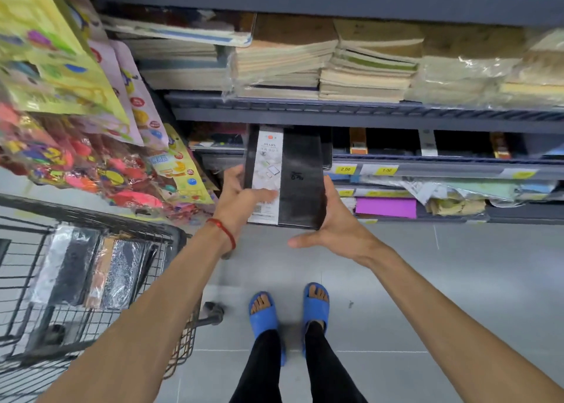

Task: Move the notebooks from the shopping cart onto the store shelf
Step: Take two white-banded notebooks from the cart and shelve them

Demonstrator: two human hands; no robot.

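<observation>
blue rubber slide sandals (pixel 264 311) and black trouser legs stand on a smooth grey tiled floor (pixel 427 280). to the left, a black wire-mesh shopping cart (pixel 91 216) holds several flat wrapped notebooks (pixel 91 268) in glossy, crinkled clear plastic, lying side by side.

both bare forearms reach forward, the left wrist carrying a thin red string bracelet (pixel 224 230). between the hands is a slim, rectangular black diary notebook (pixel 300 185) with a matte cover and a white paper band (pixel 267 170) down its left part. the left hand (pixel 241 198) grasps its left edge, thumb curled over the band, fingers behind. the right hand (pixel 329 231) lies flat against the lower right edge, fingers straight along the side, thumb spread out and apart from the cover. the notebook is held lengthwise, off the floor, its far end reaching the opening of the grey metal shelf (pixel 427 167), which carries yellow price tags (pixel 345 169) on its front rail.

below that rail lies a purple sheet pack (pixel 386 207). above, stacked notebooks (pixel 283 63) show cream page edges and brown covers, some wrapped in film. bright toy packs (pixel 76 158) hang at far left.
</observation>
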